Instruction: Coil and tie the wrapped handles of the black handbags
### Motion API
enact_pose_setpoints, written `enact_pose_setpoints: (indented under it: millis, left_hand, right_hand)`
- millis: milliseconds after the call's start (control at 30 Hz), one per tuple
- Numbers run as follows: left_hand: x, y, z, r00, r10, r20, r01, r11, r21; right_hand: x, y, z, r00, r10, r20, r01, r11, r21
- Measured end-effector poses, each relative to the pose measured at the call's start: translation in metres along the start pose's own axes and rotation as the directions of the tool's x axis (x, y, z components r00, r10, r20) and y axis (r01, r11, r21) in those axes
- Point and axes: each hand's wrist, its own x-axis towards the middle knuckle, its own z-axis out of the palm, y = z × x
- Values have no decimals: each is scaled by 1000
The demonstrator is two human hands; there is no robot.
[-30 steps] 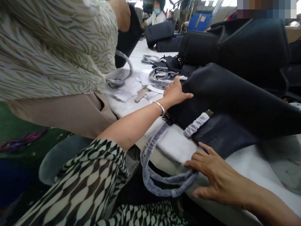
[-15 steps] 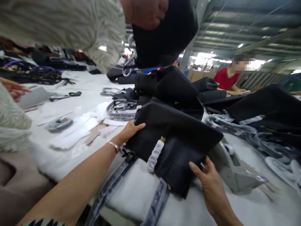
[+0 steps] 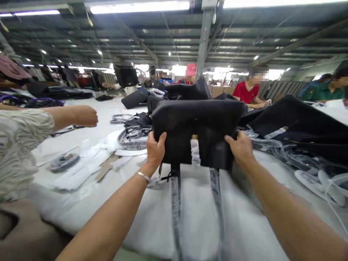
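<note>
A black handbag is held up in front of me above the white table, roughly level. My left hand grips its left side, thumb on the near face. At its right side, my right hand is closed on the edge in the same manner. From the middle of the bag hangs a tab wrapped in white material, with a gold-coloured fitting at its top. Two straps in clear plastic dangle from the bottom toward me. The fingers behind the bag are hidden.
On the left reaches a co-worker's arm in a patterned sleeve. White paper strips and a coiled wrapped strap lie on the table. More black bags and plastic-wrapped straps are at the right. A person in red sits beyond.
The bag has swung from a tilt to nearly level and is raised, with both hands on it; my right hand has closed on its side. The co-worker's raised arm and bag have left the foreground.
</note>
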Motion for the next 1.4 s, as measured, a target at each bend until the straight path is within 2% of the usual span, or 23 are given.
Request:
enact_pose_setpoints:
  millis: [33,100,200,333,400,467,500,567,600,633,667,767,800,833,867,933,1000,1067,1133,1167,1267,1333,1400]
  left_hand:
    - [6,-1,13,996,-52,74,46,996,75]
    - [13,-14,37,982,-129,136,108,982,154]
    - [13,-41,62,965,-213,155,174,957,230]
    - [13,-61,73,958,-238,159,181,935,306]
    - [18,-63,76,960,-224,167,152,921,360]
    - [23,-63,79,959,-223,175,131,897,421]
    - [25,-62,80,958,-224,179,124,886,446]
    - [27,-60,80,955,-228,189,114,872,476]
    - [26,-58,77,955,-223,193,105,868,485]
    - [24,-55,73,959,-215,186,99,865,493]
    - [21,-51,67,966,-198,166,91,863,498]
    - [6,-33,37,998,-28,55,-1,888,459]
    - [-2,-26,24,997,65,37,-75,904,421]
    - [-12,-20,11,985,161,56,-170,914,368]
    - [-22,-15,-2,964,245,107,-266,915,303]
    - [-43,-11,-27,916,317,244,-364,915,176]
    - [-63,-15,-47,903,253,347,-315,939,137]
    - [-77,-22,-64,897,182,402,-263,952,154]
    - [-89,-25,-76,839,226,495,-317,943,106]
    - [-94,-23,-81,784,283,553,-367,929,44]
    - [-110,-6,-89,565,464,682,-466,862,-200]
    - [-120,7,-86,425,552,717,-487,808,-332]
    - [-127,13,-76,322,595,737,-497,768,-403]
  right_hand:
    - [15,6,10,1000,25,15,-24,999,-38]
    - [28,23,32,996,68,62,-60,991,-118]
    - [14,57,60,992,85,98,-67,983,-173]
    - [-9,94,79,988,91,123,-65,977,-205]
    - [-12,99,83,988,106,114,-77,969,-236]
    - [-17,95,81,990,87,108,-53,957,-286]
    - [-22,88,76,992,43,119,-5,951,-308]
    - [-40,70,57,975,-114,191,170,935,-312]
    - [-53,58,43,941,-215,262,287,918,-274]
    - [-68,46,27,882,-316,350,400,895,-199]
    - [-83,34,10,794,-409,450,497,863,-91]
    - [-126,7,-42,428,-615,662,656,716,240]
    - [-137,2,-56,324,-634,702,678,673,294]
    - [-147,0,-67,246,-629,738,699,642,315]
    - [-155,-1,-74,192,-608,770,717,623,313]
    - [-167,1,-80,142,-570,809,747,598,290]
    - [-175,5,-78,138,-569,811,758,587,283]
    - [-180,8,-73,159,-595,788,748,594,297]
    - [-183,7,-68,193,-622,759,724,612,318]
    - [-183,6,-67,211,-630,747,710,625,326]
    - [-183,0,-68,243,-623,743,674,660,333]
    - [-183,-3,-70,230,-593,772,656,680,327]
    - [-182,-6,-75,196,-547,814,638,701,318]
